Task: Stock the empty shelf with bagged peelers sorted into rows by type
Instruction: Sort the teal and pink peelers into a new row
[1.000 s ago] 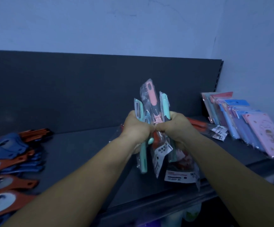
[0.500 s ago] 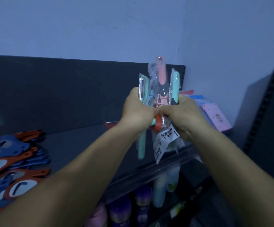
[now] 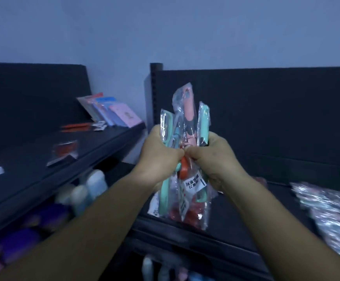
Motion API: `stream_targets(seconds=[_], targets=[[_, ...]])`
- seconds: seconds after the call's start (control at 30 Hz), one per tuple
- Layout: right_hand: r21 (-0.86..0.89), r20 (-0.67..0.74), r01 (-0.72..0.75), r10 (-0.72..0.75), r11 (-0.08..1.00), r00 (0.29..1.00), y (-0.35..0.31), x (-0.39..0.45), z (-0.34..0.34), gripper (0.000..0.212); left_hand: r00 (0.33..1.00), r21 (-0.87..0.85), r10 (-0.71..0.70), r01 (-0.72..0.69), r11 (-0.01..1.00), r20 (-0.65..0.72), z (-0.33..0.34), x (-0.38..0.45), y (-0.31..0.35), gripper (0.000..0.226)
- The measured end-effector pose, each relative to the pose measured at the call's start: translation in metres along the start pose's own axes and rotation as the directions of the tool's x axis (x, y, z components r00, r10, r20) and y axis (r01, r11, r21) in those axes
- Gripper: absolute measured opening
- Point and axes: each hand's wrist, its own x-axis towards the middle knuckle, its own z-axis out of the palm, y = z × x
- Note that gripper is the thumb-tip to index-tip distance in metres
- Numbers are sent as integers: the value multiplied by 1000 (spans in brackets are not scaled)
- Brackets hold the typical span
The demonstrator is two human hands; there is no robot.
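Both hands [image 3: 187, 157] grip bagged peelers [image 3: 185, 159] — (perhaps five).

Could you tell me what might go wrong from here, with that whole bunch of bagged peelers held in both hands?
1. The left hand and right hand grip the bunch of bagged peelers only around its middle; the slick plastic bags could slide out and drop.
2. Teal, pink and orange peelers are mixed in the bunch, so types could end up in the wrong rows.
3. The shelf ahead already holds a glittery pile of packets at the right, which could be knocked.
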Motion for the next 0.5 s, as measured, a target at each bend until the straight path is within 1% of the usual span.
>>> stream_targets(seconds=[0.1, 0.23, 0.37, 0.5], targets=[[-24, -89, -54, 52, 998, 995, 17, -19, -71, 25, 991, -3, -53, 54, 999, 120, 67, -21, -9, 44], [-57, -206, -115, 101, 992, 973, 37, -43, -171, 23, 964, -58, -106, 124, 991, 244, 165, -50, -18, 44], [-77, -287, -176, 147, 981, 947, 55, -66, -272, 22, 925, -89, -152, 194, 977, 349, 266, -81, -27, 45], [-97, -366, -219, 169, 971, 915, 71, -89, -364, 21, 888, -94, -183, 244, 965, 422, 358, -109, -36, 46]])
